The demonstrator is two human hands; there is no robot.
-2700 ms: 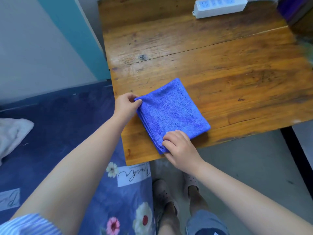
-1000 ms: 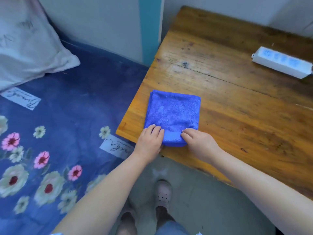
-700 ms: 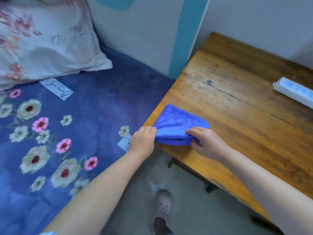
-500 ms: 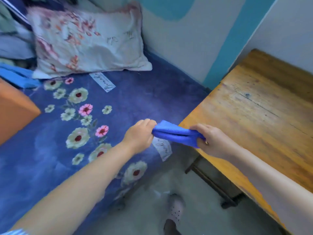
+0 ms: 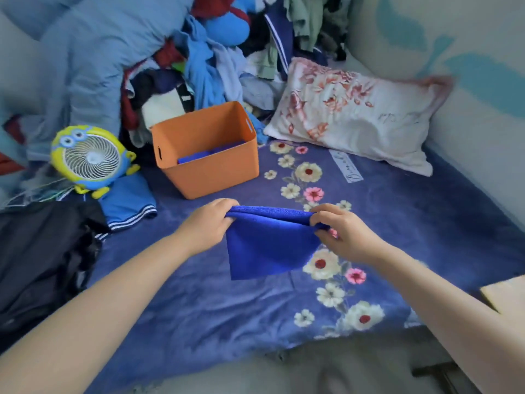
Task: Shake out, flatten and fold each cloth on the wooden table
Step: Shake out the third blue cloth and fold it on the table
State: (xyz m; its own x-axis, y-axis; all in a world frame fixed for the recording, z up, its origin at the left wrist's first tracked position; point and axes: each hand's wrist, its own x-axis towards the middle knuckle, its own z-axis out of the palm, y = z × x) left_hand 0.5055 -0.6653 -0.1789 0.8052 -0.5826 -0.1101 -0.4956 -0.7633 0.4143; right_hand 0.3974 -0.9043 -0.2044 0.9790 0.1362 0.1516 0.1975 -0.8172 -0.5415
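Bed (image 5: 199, 302) fills the view; table (image 5: 505, 294), earlier central, is cut off at right. Folded blue cloth (image 5: 270, 245), earlier on it, hangs above the bed near the orange box (image 5: 210, 169), top corners pinched by left hand (image 5: 208, 226) and right hand (image 5: 341, 234); box contents unclear.

1. There is a single view, from a wide-angle camera worn on the person's head.
2. It looks forward and down over both forearms onto a bed (image 5: 426, 228).
3. The hands sit near, at mid-frame; the wall (image 5: 483, 38) lies farthest.
4. A worktop (image 5: 505, 294) corner enters at the right edge.
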